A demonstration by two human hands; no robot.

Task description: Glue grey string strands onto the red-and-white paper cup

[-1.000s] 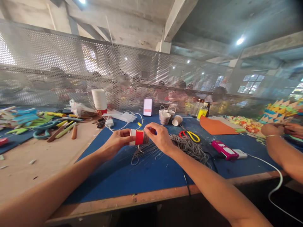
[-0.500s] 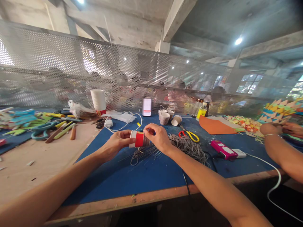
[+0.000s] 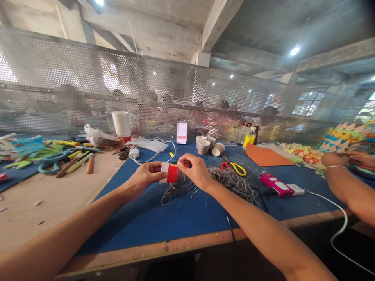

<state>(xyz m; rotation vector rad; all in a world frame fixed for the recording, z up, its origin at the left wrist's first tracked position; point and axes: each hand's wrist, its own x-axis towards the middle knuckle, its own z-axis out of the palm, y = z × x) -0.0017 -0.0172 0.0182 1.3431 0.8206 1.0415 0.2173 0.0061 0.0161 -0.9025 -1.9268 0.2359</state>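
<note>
My left hand (image 3: pixel 144 177) grips a small red-and-white paper cup (image 3: pixel 170 173), held on its side above the blue mat (image 3: pixel 181 214). My right hand (image 3: pixel 195 170) pinches at the cup's open end, fingers closed on its rim or on a thin grey cord; which one I cannot tell. A loose heap of grey cord (image 3: pixel 231 181) lies on the mat just right of my hands, with strands trailing under the cup.
Yellow-handled scissors (image 3: pixel 236 167), a pink glue gun (image 3: pixel 277 185) with white cable, finished small cups (image 3: pixel 204 146), a phone (image 3: pixel 182 133), a stack of white cups (image 3: pixel 121 123) and orange sheet (image 3: pixel 265 156) lie beyond. Tools clutter the left. Another person's arms (image 3: pixel 345 183) work at right.
Both hands with the cup have shifted very slightly; my right fingers have edged along the cup's end. Otherwise nothing differs.
</note>
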